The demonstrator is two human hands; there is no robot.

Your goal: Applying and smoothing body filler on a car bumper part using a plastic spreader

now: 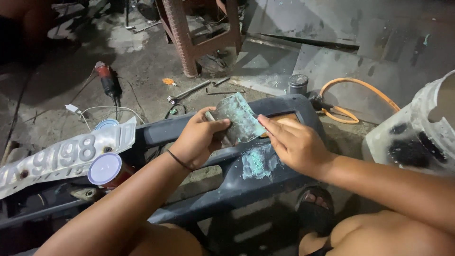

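My left hand [198,137] grips a flat metal spreader [237,118] smeared with pale green filler, holding it tilted above a dark grey plastic bumper part [284,106]. My right hand [291,142] lies against the spreader's right edge, its fingers stretched along the blade. A patch of the same green filler [258,163] is spread on the bumper just below both hands. A thin black band circles my left wrist.
A white embossed plate [57,159] and a capped can [106,169] lie at the left. An angle grinder [108,80], a wrench [187,92], a small tin [297,84] and an orange hose [353,102] are on the concrete floor. A stained white bucket [422,130] stands right. My sandalled foot [313,213] is below.
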